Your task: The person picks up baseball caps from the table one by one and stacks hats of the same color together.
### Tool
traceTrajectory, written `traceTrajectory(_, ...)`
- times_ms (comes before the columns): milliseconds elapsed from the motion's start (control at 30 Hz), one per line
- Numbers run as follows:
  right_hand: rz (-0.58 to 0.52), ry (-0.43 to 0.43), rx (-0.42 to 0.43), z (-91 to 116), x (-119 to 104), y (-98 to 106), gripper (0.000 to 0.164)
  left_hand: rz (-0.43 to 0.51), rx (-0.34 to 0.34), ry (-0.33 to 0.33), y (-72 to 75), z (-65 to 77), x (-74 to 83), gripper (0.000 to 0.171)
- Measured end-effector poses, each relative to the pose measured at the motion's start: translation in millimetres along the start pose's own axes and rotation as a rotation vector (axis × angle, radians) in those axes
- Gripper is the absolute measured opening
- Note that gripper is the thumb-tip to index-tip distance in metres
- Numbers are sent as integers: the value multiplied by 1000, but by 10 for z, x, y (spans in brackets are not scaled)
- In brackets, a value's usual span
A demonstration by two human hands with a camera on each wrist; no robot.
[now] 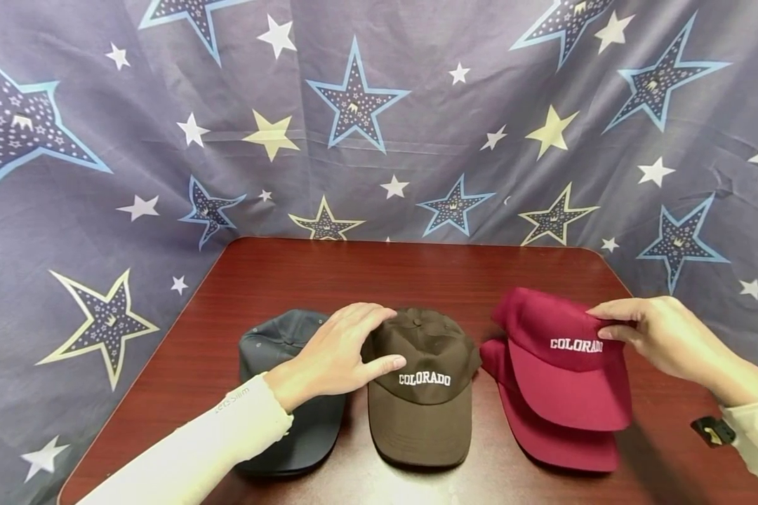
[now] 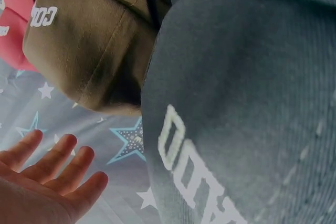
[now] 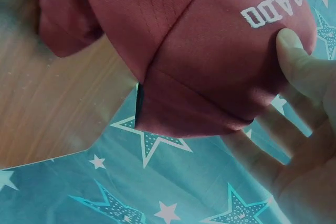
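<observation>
Three colours of baseball cap show in the head view. My right hand (image 1: 676, 344) pinches the crown of a crimson cap (image 1: 568, 386) lettered COLORADO, thumb on its front. This cap overlaps a second crimson cap (image 1: 562, 449), mostly covered by it. In the right wrist view the pinched cap (image 3: 210, 72) fills the upper middle. My left hand (image 1: 335, 354) has its fingers extended between a dark navy cap (image 1: 297, 435) and a brown COLORADO cap (image 1: 423, 421); whether it touches either is unclear. Part of the navy crown is behind that hand.
The caps are on a reddish-brown wooden table (image 1: 379, 270) with rounded far corners. A grey-blue cloth (image 1: 404, 161) printed with stars hangs behind it and down the sides. A small dark object (image 1: 712, 431) shows by the right cuff.
</observation>
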State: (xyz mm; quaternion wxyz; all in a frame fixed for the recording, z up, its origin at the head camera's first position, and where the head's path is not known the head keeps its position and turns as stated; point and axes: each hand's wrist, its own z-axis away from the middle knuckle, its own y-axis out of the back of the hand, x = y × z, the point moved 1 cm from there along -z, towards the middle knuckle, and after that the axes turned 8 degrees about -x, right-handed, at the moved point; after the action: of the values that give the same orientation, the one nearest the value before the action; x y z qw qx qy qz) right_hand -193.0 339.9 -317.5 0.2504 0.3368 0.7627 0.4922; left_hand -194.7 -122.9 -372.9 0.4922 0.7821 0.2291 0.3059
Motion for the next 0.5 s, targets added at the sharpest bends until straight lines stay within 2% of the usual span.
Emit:
traceTrajectory(333,-33,34,-9,133,-16,-198,48,11,-17,5,-22,-19,34,66)
traceTrajectory(500,-60,59,-30,168,-5,-312,47,2,-4,-8,-17,-33,49,65)
